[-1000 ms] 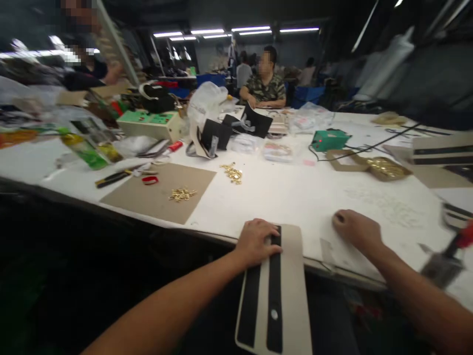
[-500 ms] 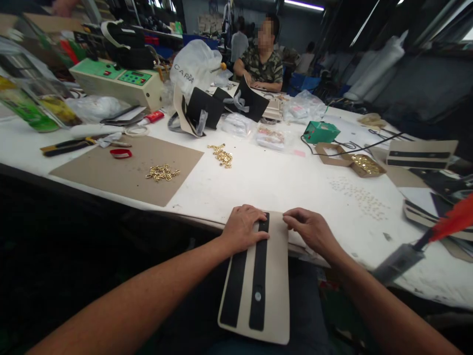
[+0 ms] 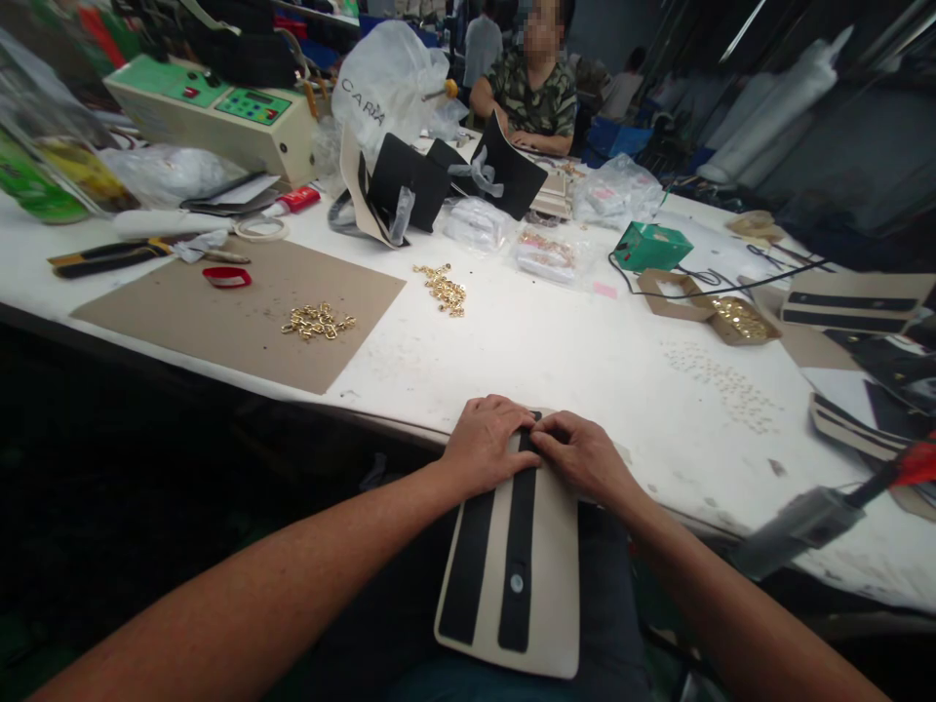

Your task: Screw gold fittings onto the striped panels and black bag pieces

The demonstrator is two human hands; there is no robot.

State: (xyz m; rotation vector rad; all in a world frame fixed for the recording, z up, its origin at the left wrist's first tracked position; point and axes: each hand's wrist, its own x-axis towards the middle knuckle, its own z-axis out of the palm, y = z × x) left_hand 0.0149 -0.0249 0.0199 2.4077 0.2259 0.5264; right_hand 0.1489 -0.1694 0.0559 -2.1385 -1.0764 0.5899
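A beige leather-like panel with two black strips lies across my lap, its far end resting at the table's edge. On the nearer strip sits a round, pale snap-like disc. My left hand holds the panel near its far end, fingers and thumb pressed on the black strip. Close against those fingertips, my right hand is closed in a pinch over the top of the same strip. Whatever is between its fingers is too small or hidden to make out.
On the white table lie gold chain links on a brown board, more gold hardware, scattered small pieces and a carton of gold parts. A grey tool with red stands at right. A person sits opposite.
My right hand has moved left, from the panel's right edge to the top of the black strip beside my left fingertips. My left hand stays on the panel. The camera view has shifted slightly.
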